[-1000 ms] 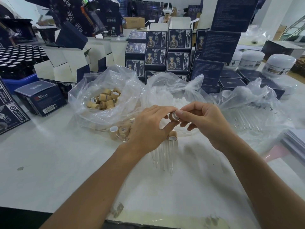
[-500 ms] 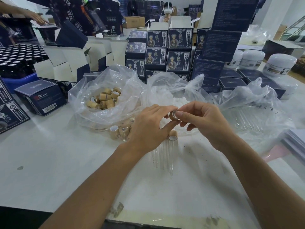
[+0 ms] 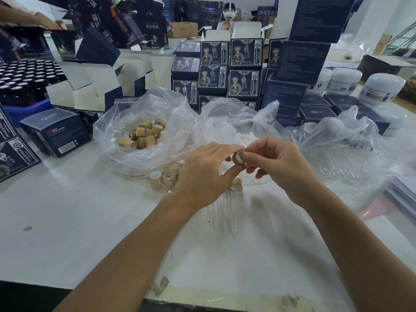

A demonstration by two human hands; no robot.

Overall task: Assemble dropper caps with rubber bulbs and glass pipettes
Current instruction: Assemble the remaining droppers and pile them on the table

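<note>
I count three bags: caps (image 3: 144, 137), bulbs (image 3: 245, 137), pipettes (image 3: 337, 163). Both hands, left (image 3: 202, 176) and right (image 3: 279, 163), pinch one cap (image 3: 238, 157) above the table (image 3: 67, 221); second cap (image 3: 236, 185) below; stacked boxes (image 3: 225, 70) behind.

Bags (image 3: 144, 158) block ahead; table (image 3: 78, 233) open left

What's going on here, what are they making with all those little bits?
A person is putting dropper tops together. Both hands, left hand and right hand, pinch one tan cap over the table. Finished droppers lie below; bags behind hold more caps, white bulbs and glass pipettes.
</note>
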